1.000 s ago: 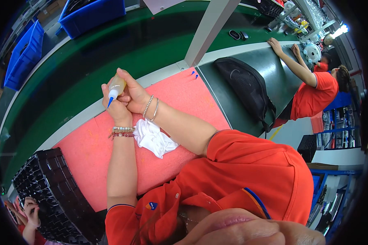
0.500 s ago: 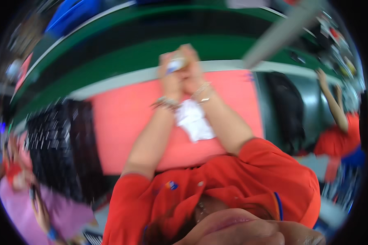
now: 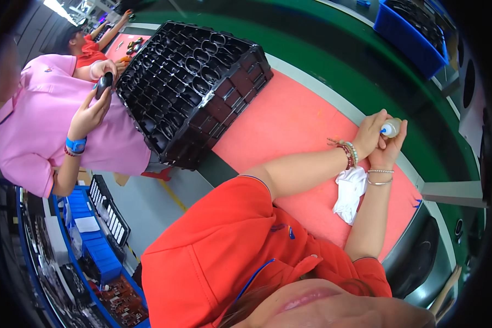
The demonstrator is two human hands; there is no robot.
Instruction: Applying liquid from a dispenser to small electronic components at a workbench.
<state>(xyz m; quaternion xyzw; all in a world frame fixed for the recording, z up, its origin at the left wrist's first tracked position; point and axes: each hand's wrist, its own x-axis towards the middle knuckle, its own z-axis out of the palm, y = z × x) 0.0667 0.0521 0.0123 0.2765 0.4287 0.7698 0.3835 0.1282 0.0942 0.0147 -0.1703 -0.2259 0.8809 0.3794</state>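
Observation:
A small squeeze bottle (image 3: 391, 128) with a white cap, a blue tip and a pale yellowish body is held between both hands above the far edge of the pink mat (image 3: 295, 115). My right hand (image 3: 387, 156) is closed round the bottle's body from the right. From the left, my left hand (image 3: 369, 134) is closed against the cap side of it, its fingers partly overlapping the right hand. The bottle is tilted, its blue tip pointing toward the left hand. Below my wrists a crumpled white cloth (image 3: 350, 194) lies on the mat.
Stacked black trays (image 3: 202, 87) with many pockets stand left of the mat. Beyond them a person in pink (image 3: 65, 120) holds a dark rounded part. A green conveyor belt (image 3: 333, 60) runs along the far side, with a blue bin (image 3: 413, 38) beyond. A black object (image 3: 418, 257) lies at right.
The view has swung left, so the trays and the person in pink show fully and my hands appear farther right. Both hands still hold the bottle; the cloth still lies below them.

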